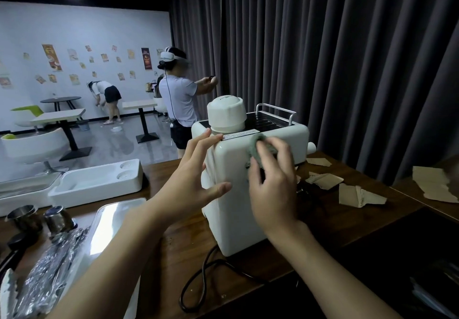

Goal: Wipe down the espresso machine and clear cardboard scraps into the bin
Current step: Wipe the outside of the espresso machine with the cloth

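Observation:
A white espresso machine (233, 209) stands on the dark wooden counter with its back panel toward me. My left hand (198, 172) lies flat against its left side, fingers straight, steadying it. My right hand (270, 182) grips a small grey-green cloth (255, 148) and presses it on the upper back of the machine. Brown cardboard scraps (357, 194) lie on the counter to the right of the machine, with a larger torn piece (432, 184) further right. No bin shows in the view.
The machine's black power cord (198, 284) loops near the counter's front edge. A white tray (99, 182), a metal tray (111, 222), steel cups (59, 219) and crumpled foil (49, 274) lie at left. A person in a headset (177, 95) stands behind; dark curtains hang beyond.

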The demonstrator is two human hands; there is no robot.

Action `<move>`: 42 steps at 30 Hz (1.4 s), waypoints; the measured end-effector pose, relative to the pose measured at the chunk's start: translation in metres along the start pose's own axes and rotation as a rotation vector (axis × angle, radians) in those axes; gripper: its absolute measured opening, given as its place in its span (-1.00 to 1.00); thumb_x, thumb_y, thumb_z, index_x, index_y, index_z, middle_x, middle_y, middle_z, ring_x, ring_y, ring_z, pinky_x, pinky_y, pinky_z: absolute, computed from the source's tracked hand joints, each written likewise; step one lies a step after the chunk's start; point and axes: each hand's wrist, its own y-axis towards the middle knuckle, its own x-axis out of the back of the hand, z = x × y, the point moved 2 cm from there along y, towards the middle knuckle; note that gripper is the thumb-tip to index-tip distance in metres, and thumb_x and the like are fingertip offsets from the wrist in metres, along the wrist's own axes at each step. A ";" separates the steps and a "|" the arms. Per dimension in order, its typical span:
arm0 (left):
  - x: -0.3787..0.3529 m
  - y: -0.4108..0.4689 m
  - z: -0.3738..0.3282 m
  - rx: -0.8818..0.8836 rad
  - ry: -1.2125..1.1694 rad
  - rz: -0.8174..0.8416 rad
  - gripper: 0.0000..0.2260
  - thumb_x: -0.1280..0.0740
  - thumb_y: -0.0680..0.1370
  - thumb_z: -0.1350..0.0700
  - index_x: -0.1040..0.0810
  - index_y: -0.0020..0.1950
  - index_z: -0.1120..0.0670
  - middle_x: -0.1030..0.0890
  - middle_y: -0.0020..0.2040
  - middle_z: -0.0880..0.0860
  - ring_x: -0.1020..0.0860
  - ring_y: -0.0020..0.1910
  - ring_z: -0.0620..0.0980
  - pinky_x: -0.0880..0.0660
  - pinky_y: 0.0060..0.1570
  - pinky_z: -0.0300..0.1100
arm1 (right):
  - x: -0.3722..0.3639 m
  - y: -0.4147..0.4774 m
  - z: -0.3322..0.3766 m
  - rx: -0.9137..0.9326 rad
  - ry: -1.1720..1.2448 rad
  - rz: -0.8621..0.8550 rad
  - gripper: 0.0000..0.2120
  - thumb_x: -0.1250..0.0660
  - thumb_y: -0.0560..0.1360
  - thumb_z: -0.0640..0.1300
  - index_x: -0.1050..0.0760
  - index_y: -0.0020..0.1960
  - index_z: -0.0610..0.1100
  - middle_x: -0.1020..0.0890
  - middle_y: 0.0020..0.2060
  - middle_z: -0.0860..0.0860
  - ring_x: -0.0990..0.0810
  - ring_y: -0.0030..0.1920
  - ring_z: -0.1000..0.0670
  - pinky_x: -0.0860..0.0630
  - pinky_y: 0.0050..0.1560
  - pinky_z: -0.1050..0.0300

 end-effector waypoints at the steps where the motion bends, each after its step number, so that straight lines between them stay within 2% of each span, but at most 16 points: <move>1: -0.001 0.000 0.000 -0.005 -0.003 -0.024 -0.27 -0.52 0.46 0.01 -0.20 0.52 -0.18 -0.10 0.54 -0.21 0.00 0.59 -0.25 -0.30 0.45 -0.03 | -0.002 0.001 0.007 0.057 -0.007 0.038 -0.65 -0.32 0.52 -0.31 -0.50 0.30 -0.26 -0.50 0.24 -0.13 -0.49 0.20 -0.13 -0.48 0.24 -0.01; 7: -0.002 0.000 -0.001 -0.014 0.005 -0.068 -0.29 -0.53 0.45 0.05 -0.23 0.49 -0.19 -0.15 0.53 -0.19 -0.10 0.58 -0.20 -0.35 0.44 0.01 | 0.001 0.012 0.008 0.238 -0.067 0.175 -0.60 -0.31 0.49 -0.32 -0.49 0.33 -0.21 -0.51 0.26 -0.11 -0.48 0.17 -0.15 -0.46 0.24 -0.04; 11: -0.001 0.000 -0.003 -0.003 0.031 -0.062 -0.30 -0.52 0.45 0.01 -0.21 0.45 -0.26 -0.15 0.54 -0.19 -0.16 0.56 -0.18 -0.35 0.45 -0.02 | 0.010 0.025 -0.016 0.165 -0.073 0.163 -0.62 -0.28 0.51 -0.29 -0.48 0.32 -0.21 -0.49 0.24 -0.09 -0.47 0.16 -0.14 -0.50 0.17 -0.08; 18: -0.002 0.000 -0.003 -0.007 0.064 -0.069 -0.31 -0.52 0.45 -0.01 -0.22 0.46 -0.24 -0.14 0.55 -0.20 -0.17 0.55 -0.20 -0.33 0.43 -0.12 | 0.024 0.047 -0.066 -0.008 -0.095 0.116 -0.62 -0.28 0.52 -0.33 -0.47 0.33 -0.26 -0.48 0.25 -0.10 -0.44 0.21 -0.10 -0.47 0.20 0.03; 19: -0.002 0.000 -0.003 -0.006 0.065 -0.070 -0.31 -0.52 0.45 -0.01 -0.22 0.45 -0.24 -0.14 0.55 -0.19 -0.18 0.55 -0.21 -0.34 0.42 -0.13 | 0.025 0.049 -0.071 -0.030 -0.089 0.115 -0.62 -0.27 0.53 -0.33 -0.47 0.34 -0.27 -0.48 0.25 -0.10 -0.44 0.21 -0.09 -0.45 0.23 0.08; 21: -0.002 0.000 -0.003 -0.003 0.069 -0.073 -0.31 -0.52 0.44 -0.01 -0.22 0.45 -0.25 -0.15 0.55 -0.19 -0.20 0.54 -0.21 -0.34 0.41 -0.13 | 0.029 0.054 -0.077 -0.068 -0.065 0.114 -0.64 -0.26 0.53 -0.34 -0.47 0.33 -0.30 -0.48 0.23 -0.11 -0.42 0.20 0.00 -0.32 0.25 0.36; 23: -0.001 0.000 -0.004 -0.002 0.077 -0.072 -0.32 -0.51 0.44 -0.03 -0.22 0.45 -0.24 -0.15 0.55 -0.18 -0.21 0.53 -0.21 -0.34 0.41 -0.15 | 0.035 0.060 -0.080 -0.111 -0.043 0.109 -0.65 -0.25 0.53 -0.35 -0.48 0.31 -0.32 -0.49 0.19 -0.12 -0.41 0.15 0.07 -0.19 0.15 0.60; 24: -0.001 0.000 -0.006 -0.003 0.084 -0.068 -0.32 -0.51 0.45 -0.04 -0.22 0.45 -0.25 -0.16 0.55 -0.18 -0.22 0.51 -0.22 -0.33 0.40 -0.20 | 0.037 0.063 -0.082 -0.136 -0.031 0.107 -0.66 -0.25 0.53 -0.35 -0.48 0.30 -0.32 -0.49 0.17 -0.11 -0.43 0.13 0.06 -0.20 0.11 0.62; 26: 0.003 0.001 -0.010 0.004 0.116 -0.054 -0.39 -0.46 0.47 -0.12 -0.23 0.42 -0.28 -0.18 0.52 -0.20 -0.24 0.46 -0.26 -0.32 0.35 -0.30 | 0.043 0.068 -0.081 -0.165 -0.022 0.104 -0.68 -0.26 0.53 -0.35 -0.50 0.28 -0.32 -0.49 0.13 -0.08 -0.46 0.09 0.05 -0.30 0.10 0.53; 30: 0.015 0.013 -0.021 0.010 0.211 -0.072 -0.52 -0.27 0.49 -0.36 -0.29 0.36 -0.26 -0.28 0.36 -0.24 -0.35 0.34 -0.16 -0.36 0.24 -0.12 | 0.048 0.080 -0.050 0.016 0.022 0.124 -0.67 -0.30 0.51 -0.34 -0.52 0.27 -0.29 -0.50 0.12 -0.05 -0.44 0.09 0.13 -0.27 0.14 0.57; 32: 0.023 0.027 -0.027 -0.001 0.212 -0.161 -0.52 -0.31 0.54 -0.26 -0.30 0.40 -0.18 -0.31 0.35 -0.19 -0.36 0.33 -0.15 -0.36 0.26 -0.11 | 0.038 0.088 -0.035 0.070 0.075 0.234 -0.67 -0.31 0.51 -0.32 -0.53 0.27 -0.26 -0.52 0.13 -0.02 -0.46 0.11 0.12 -0.36 0.22 0.42; 34: 0.030 0.043 -0.034 0.007 0.198 -0.238 -0.49 -0.36 0.57 -0.12 -0.29 0.46 -0.06 -0.35 0.40 -0.10 -0.35 0.33 -0.16 -0.33 0.30 -0.14 | 0.025 0.095 -0.029 0.052 0.085 0.328 -0.67 -0.31 0.50 -0.26 -0.55 0.26 -0.20 -0.52 0.13 0.03 -0.51 0.14 0.05 -0.47 0.23 0.05; 36: 0.033 0.059 -0.035 0.041 0.180 -0.243 -0.42 -0.41 0.55 -0.06 -0.26 0.50 0.00 -0.37 0.44 -0.03 -0.35 0.33 -0.16 -0.31 0.28 -0.21 | 0.016 0.097 -0.031 0.014 0.057 0.359 -0.67 -0.29 0.50 -0.20 -0.56 0.26 -0.15 -0.53 0.14 0.07 -0.52 0.19 0.01 -0.48 0.20 -0.12; 39: 0.029 0.077 -0.028 0.119 0.056 -0.191 -0.38 -0.47 0.52 -0.01 -0.26 0.49 0.00 -0.48 0.38 0.02 -0.55 0.16 -0.13 -0.45 0.05 -0.36 | 0.013 0.099 -0.036 -0.015 0.057 0.358 -0.68 -0.30 0.50 -0.21 -0.58 0.24 -0.16 -0.57 0.14 0.05 -0.52 0.20 0.01 -0.48 0.20 -0.09; 41: 0.026 0.084 -0.024 0.153 -0.030 -0.190 -0.37 -0.50 0.50 0.04 -0.27 0.47 0.00 -0.55 0.28 0.03 -0.59 0.02 -0.17 -0.52 -0.13 -0.41 | 0.013 0.098 -0.037 -0.018 0.074 0.358 -0.69 -0.32 0.50 -0.24 -0.58 0.23 -0.20 -0.58 0.12 0.01 -0.54 0.18 0.00 -0.47 0.22 0.00; 42: 0.025 0.087 -0.022 0.160 -0.076 -0.206 -0.37 -0.52 0.48 0.08 -0.29 0.46 0.01 -0.56 0.25 0.04 -0.60 0.01 -0.17 -0.55 -0.14 -0.39 | 0.012 0.098 -0.038 -0.021 0.085 0.357 -0.70 -0.32 0.50 -0.26 -0.59 0.22 -0.21 -0.59 0.12 0.00 -0.54 0.18 -0.01 -0.46 0.24 0.04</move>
